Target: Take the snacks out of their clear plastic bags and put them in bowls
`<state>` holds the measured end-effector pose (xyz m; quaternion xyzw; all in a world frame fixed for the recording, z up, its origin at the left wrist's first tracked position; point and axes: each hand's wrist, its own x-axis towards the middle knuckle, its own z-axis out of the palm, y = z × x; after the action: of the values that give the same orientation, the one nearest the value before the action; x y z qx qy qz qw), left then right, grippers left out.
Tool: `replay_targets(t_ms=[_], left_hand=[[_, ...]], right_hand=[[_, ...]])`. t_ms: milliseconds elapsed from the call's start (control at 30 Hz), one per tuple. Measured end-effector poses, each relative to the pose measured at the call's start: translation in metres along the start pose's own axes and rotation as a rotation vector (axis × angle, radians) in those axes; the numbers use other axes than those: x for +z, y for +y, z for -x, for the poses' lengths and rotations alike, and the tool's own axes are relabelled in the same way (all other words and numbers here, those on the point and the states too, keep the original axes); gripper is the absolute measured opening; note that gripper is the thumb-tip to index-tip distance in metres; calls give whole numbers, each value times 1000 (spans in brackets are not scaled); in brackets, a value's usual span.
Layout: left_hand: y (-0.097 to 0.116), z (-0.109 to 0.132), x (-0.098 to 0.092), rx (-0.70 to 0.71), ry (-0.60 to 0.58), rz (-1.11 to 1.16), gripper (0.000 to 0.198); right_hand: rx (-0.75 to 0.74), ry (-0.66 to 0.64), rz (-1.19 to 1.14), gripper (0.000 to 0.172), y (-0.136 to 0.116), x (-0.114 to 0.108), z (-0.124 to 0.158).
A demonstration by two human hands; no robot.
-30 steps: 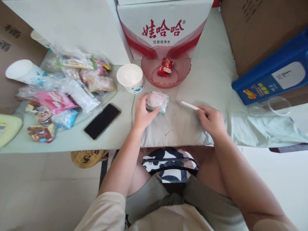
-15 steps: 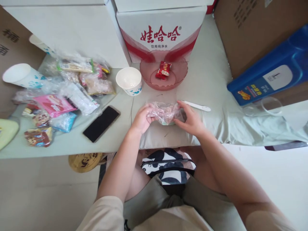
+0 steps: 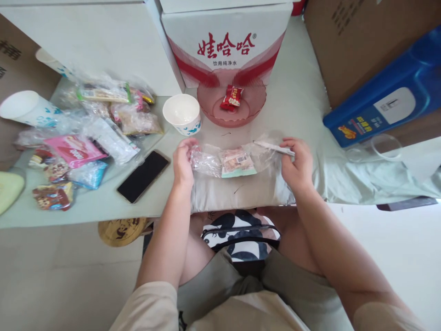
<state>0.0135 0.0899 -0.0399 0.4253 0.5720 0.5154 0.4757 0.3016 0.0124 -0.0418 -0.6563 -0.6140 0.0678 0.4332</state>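
Observation:
A clear plastic wrapper (image 3: 206, 162) lies stretched across the front of the table. At its middle is a small pinkish snack packet (image 3: 238, 162) with a pale green lower edge; whether it is inside the plastic or on it is hard to tell. My left hand (image 3: 183, 163) has its fingers curled on the wrapper's left end, fingertips partly hidden. My right hand (image 3: 298, 163) is closed around what looks like a slim white utility knife (image 3: 277, 148), its thin end pointing left over the wrapper's right end.
Behind stand a white paper cup (image 3: 182, 115) and a pink bowl (image 3: 231, 120) holding a red packet (image 3: 231, 97). A phone (image 3: 144, 177) and a heap of packaged snacks (image 3: 103, 124) lie left. A blue container (image 3: 386, 92) and cartons bound the right and back.
My hands have moved apart. The bunched plastic has spread out flat, showing the snack packet. My right hand has picked up the white utility knife from the table.

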Motion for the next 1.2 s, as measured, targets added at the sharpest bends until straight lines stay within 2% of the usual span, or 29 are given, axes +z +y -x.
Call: replay_targets(t_ms=[100, 167, 233, 300, 367, 467, 567, 667, 733, 767, 800, 833, 900, 933, 967, 1033, 1067, 1133, 1200], left_hand=[[-1, 7, 0, 139, -264, -314, 26], [0, 13, 0, 256, -365, -451, 19], [3, 19, -1, 362, -359, -454, 11], [9, 26, -6, 458, -321, -408, 10], [16, 35, -12, 572, -317, -384, 9], [28, 52, -23, 668, -432, -371, 8], [37, 67, -29, 576, -666, -431, 10], [40, 74, -30, 358, -956, -587, 13], [37, 74, -30, 213, -1087, -604, 12], [35, 73, -29, 158, -1080, -573, 11], [33, 71, -29, 122, -1010, -528, 10], [30, 68, -28, 115, -884, -489, 12], [23, 60, -25, 192, -574, -482, 15], [19, 55, -23, 256, -451, -520, 21], [15, 50, -21, 320, -381, -580, 31], [8, 42, -15, 379, -387, -693, 44], [5, 40, -13, 378, -420, -731, 42], [2, 38, -8, 346, -460, -762, 24], [1, 39, -5, 308, -431, -757, 13]], right_hand=[[-176, -169, 18, 44, -8, 8, 2], [-209, -215, 65, 44, -12, 14, 2], [-207, -228, 99, 27, -14, 16, 3], [-210, -221, 113, 20, -16, 15, 4], [-230, -191, 112, 23, -18, 11, 5], [-325, -183, 90, 42, -26, 6, 9], [-431, -292, 105, 58, -38, 8, 17], [-493, -409, 150, 68, -49, 14, 26], [-540, -497, 151, 69, -53, 17, 30], [-562, -542, 140, 65, -55, 18, 31], [-578, -584, 119, 59, -55, 19, 31], [-586, -622, 90, 52, -55, 18, 30], [-564, -685, 43, 41, -55, 16, 29], [-533, -707, 50, 40, -54, 14, 28], [-492, -724, 84, 41, -54, 12, 28], [-403, -727, 199, 44, -54, 10, 30], [-373, -715, 252, 44, -55, 9, 31], [-362, -679, 306, 44, -55, 9, 34], [-381, -623, 317, 38, -55, 10, 36]])
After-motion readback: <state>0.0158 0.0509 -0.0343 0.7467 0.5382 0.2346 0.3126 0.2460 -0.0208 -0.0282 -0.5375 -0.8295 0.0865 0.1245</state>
